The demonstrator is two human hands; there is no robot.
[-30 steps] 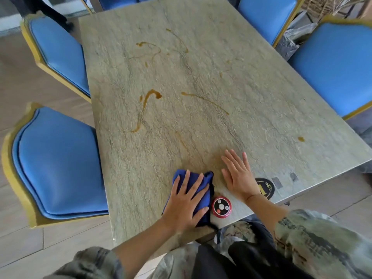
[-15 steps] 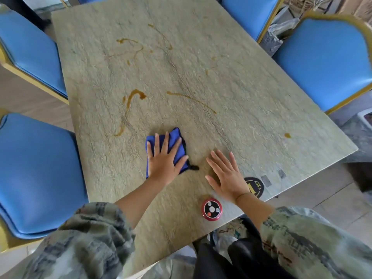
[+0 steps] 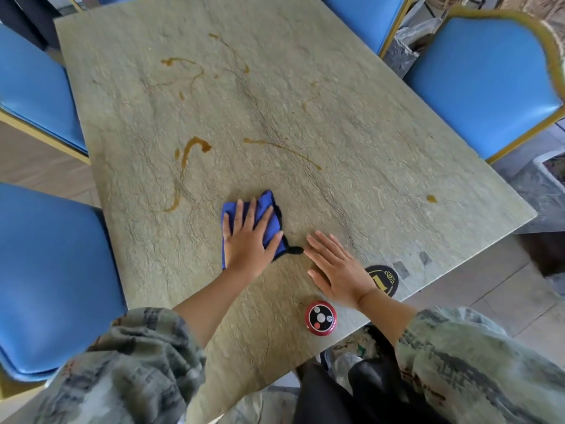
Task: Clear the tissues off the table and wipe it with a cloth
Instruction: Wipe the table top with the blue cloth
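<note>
A folded blue cloth point(image 3: 265, 206) lies on the pale stone table point(image 3: 351, 123) near its front middle. My left hand point(image 3: 247, 240) presses flat on the cloth with fingers spread. Just to the right, my right hand point(image 3: 337, 266) rests flat on the bare tabletop, fingers straight. Brown sauce streaks mark the table: a curved one point(image 3: 186, 166) beyond the cloth to the left, a thin line point(image 3: 281, 148) ahead, fainter ones point(image 3: 186, 68) farther back, and a small drop point(image 3: 431, 198) at the right. No tissues are in view.
A red and black call button point(image 3: 320, 317) sits at the table's near edge, beside a round black number sticker point(image 3: 385, 278). Blue padded chairs stand on the left point(image 3: 49, 270) point(image 3: 33, 87) and on the right point(image 3: 483, 84) point(image 3: 363, 13).
My left hand has pushed the cloth away from the near edge by the call button toward the table's middle. My right hand has stayed flat in about the same place.
</note>
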